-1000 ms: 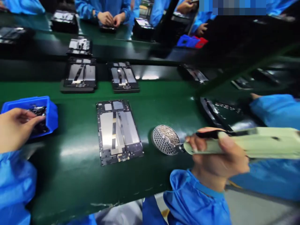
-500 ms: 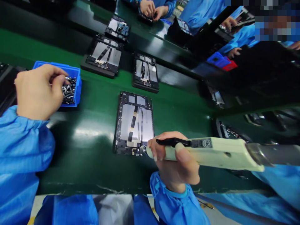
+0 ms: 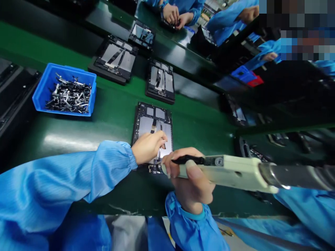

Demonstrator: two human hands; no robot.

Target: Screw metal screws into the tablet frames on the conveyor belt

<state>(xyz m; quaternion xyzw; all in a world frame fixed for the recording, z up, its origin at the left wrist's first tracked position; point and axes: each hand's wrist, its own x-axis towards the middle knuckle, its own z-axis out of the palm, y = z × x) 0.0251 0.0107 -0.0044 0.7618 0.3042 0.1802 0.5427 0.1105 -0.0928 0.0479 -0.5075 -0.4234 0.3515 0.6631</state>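
My right hand (image 3: 195, 181) is wrapped round a pale electric screwdriver (image 3: 232, 170) with a black lever. Its tip points left, at the lower edge of an opened tablet (image 3: 167, 127) lying on the green bench. Over the middle of that tablet is my left hand (image 3: 149, 146), thumb and fingers pinched together. What sits between those fingertips is too small to make out. The hand hides part of the tablet's grey plate and its flat cables. A blue bin (image 3: 39, 99) at the left holds many small metal pieces (image 3: 70, 96).
More opened tablets stand beyond, one on a black block (image 3: 115, 59), another to its right (image 3: 161, 82), and one farther back (image 3: 142, 35). Dark trays (image 3: 15, 87) line the left edge. Across the bench are a co-worker's hands (image 3: 174, 15). Blue and red bins (image 3: 244, 74) sit at the right.
My left hand has moved right from the blue bin to the tablet, its fingers pinched. My right hand still holds the screwdriver at nearly the same spot by the tablet's lower edge.
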